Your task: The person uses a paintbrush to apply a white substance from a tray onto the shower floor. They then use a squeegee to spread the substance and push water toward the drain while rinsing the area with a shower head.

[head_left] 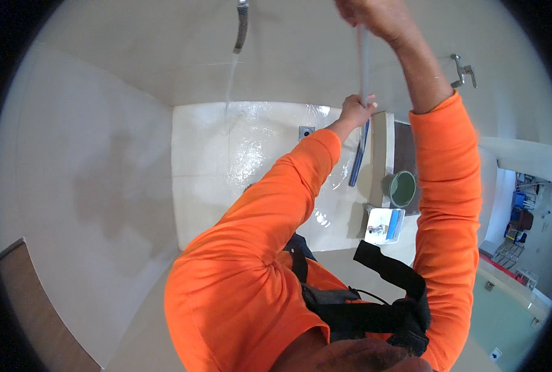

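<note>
My right hand (375, 17) is raised at the top of the view, closed round the upper part of a pale, whitish pole (364, 59). Lower on the same pole, my left hand (356, 113) is wrapped about it. Beneath the left hand, a long dark-blue head (358, 158) lies at the wet floor, so the tool looks like a floor squeegee. Part of its join is hidden by my left hand. Water runs from a spout (241, 28) at upper left onto the white floor (201, 155), which shines wet. A square drain (306, 132) sits left of my left hand.
A low ledge (382, 142) edges the wet floor on the right. Beside it stand a green bucket (402, 189) and a white tub (378, 226) with a blue item. A wall tap (463, 72) juts out past my right forearm. A black strap (391, 270) hangs at my chest.
</note>
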The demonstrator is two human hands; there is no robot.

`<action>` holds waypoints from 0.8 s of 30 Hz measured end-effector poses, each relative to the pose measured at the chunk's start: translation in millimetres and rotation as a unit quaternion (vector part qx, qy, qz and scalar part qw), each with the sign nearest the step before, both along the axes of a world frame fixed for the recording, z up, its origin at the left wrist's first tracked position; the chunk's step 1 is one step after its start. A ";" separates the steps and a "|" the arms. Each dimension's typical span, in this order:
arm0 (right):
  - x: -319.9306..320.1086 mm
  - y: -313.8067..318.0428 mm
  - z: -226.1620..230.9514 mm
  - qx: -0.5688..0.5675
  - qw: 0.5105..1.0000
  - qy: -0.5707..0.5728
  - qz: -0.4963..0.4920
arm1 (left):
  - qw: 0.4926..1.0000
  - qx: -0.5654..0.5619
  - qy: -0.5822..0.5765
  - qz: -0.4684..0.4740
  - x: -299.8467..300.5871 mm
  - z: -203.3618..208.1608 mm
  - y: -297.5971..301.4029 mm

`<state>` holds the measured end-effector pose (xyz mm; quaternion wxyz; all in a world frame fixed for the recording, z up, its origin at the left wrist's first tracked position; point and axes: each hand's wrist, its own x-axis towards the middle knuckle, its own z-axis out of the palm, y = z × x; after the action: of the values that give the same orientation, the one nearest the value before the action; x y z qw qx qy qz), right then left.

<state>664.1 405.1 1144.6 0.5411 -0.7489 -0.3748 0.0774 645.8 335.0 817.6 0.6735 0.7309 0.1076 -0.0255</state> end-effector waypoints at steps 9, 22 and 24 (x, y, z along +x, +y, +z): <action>-75.8 97.8 -3.7 -0.031 0.948 0.097 0.301 | 0.984 0.075 -0.092 0.129 -83.1 -21.4 85.8; -217.1 111.0 52.4 0.118 0.886 0.030 0.448 | 0.981 0.064 -0.075 0.170 -238.2 32.2 135.6; -216.3 88.4 73.3 0.118 0.878 -0.021 0.463 | 0.981 0.093 -0.138 0.096 -248.9 43.8 140.5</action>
<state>447.8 493.5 1217.9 0.5199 -0.4215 -0.6965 0.2588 396.8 475.5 861.5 0.6101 0.7732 0.0854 0.1504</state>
